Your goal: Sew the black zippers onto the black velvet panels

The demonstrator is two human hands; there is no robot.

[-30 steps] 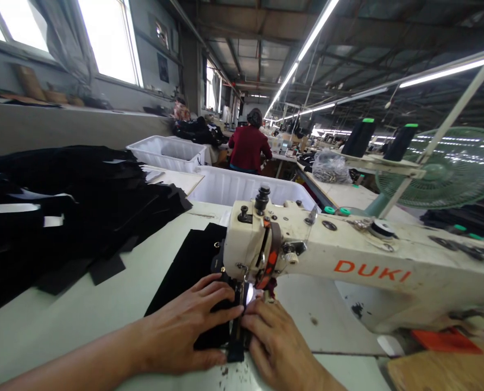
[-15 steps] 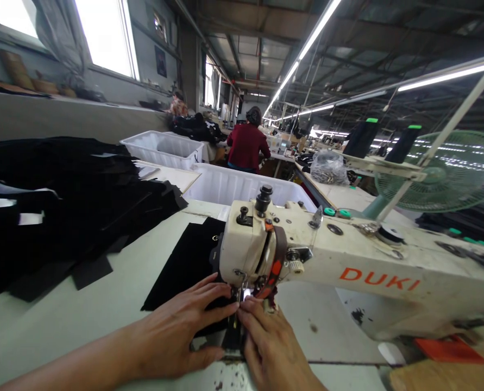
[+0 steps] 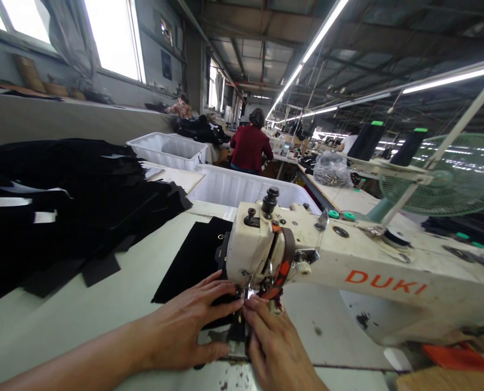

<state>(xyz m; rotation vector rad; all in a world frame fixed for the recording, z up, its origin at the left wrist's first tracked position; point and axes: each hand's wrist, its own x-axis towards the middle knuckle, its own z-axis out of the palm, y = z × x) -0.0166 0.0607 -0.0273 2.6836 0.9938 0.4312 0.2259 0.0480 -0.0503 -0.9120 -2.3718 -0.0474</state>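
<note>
A black fabric piece [image 3: 184,260] lies on the sewing machine's bed, passing under the head of the white sewing machine [image 3: 250,244]. My left hand [image 3: 193,320] rests on it from the left, fingers stretched out and thumb spread. Close to the lit needle area [image 3: 250,294], my right hand [image 3: 272,336] has its fingers bent and pressed together at the fabric's near end. Both sets of fingertips almost meet in front of the presser foot, which they partly hide. A narrow dark strip of the fabric shows between the hands.
A big heap of black cut pieces [image 3: 82,212] covers the table's left. White plastic bins [image 3: 245,187] stand behind the machine. Thread cones [image 3: 366,142] and a green fan [image 3: 441,176] are at the right. A person in a red top [image 3: 250,146] sits further back.
The whole view has shifted slightly, with the machine and hands now a little further right in the picture. Both hands keep nearly the same place at the needle; the fabric shows little visible movement.
</note>
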